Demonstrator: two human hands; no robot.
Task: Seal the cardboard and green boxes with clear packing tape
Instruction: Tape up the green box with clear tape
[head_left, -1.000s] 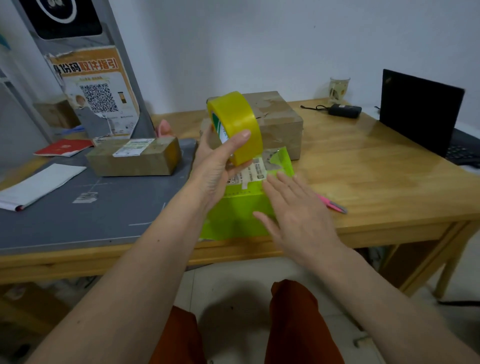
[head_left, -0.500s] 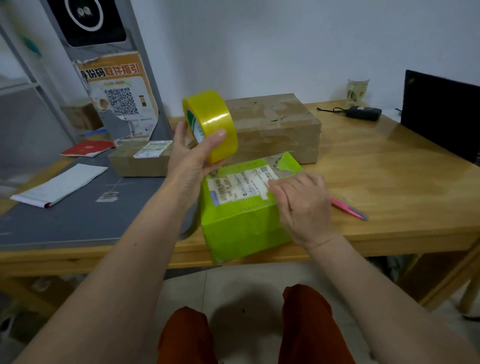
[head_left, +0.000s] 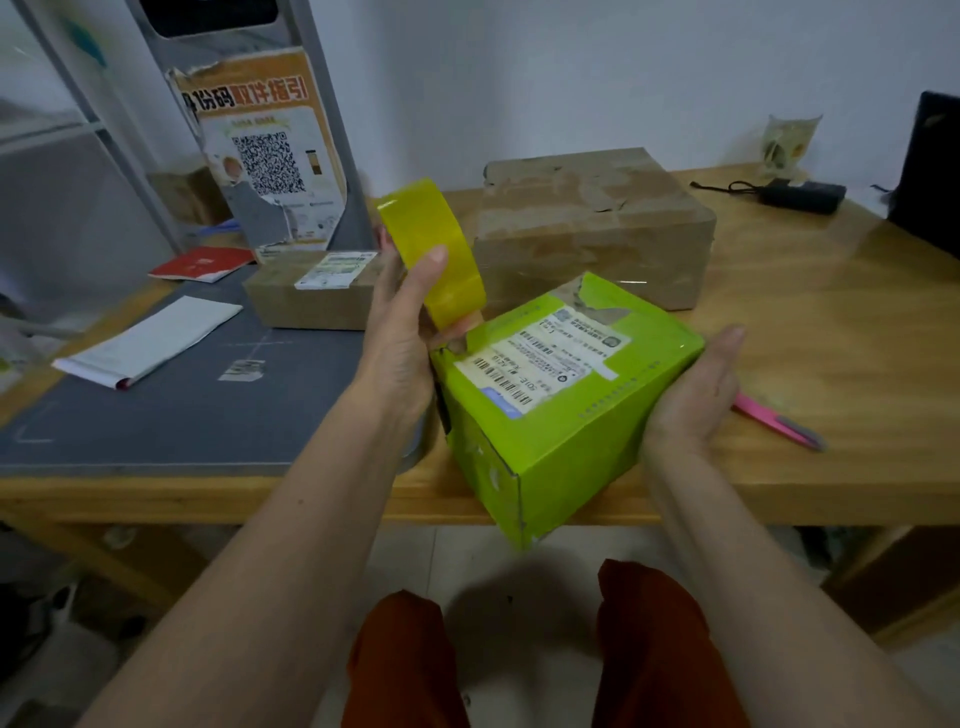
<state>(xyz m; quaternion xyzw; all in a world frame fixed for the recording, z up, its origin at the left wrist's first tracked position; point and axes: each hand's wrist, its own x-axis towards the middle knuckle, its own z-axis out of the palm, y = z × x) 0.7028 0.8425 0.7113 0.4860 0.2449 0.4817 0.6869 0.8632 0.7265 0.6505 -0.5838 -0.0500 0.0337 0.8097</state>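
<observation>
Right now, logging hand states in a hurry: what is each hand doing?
Left hand: grips the tape roll.
Right hand: open, fingers straight against the green box side.

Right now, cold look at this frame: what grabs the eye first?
The green box at the table's near edge, one corner hanging past it, with a torn shipping label on top. The left hand holds a yellow tape roll just above its far left corner, and the right hand lies flat against its right side. Behind sits a large cardboard box.
</observation>
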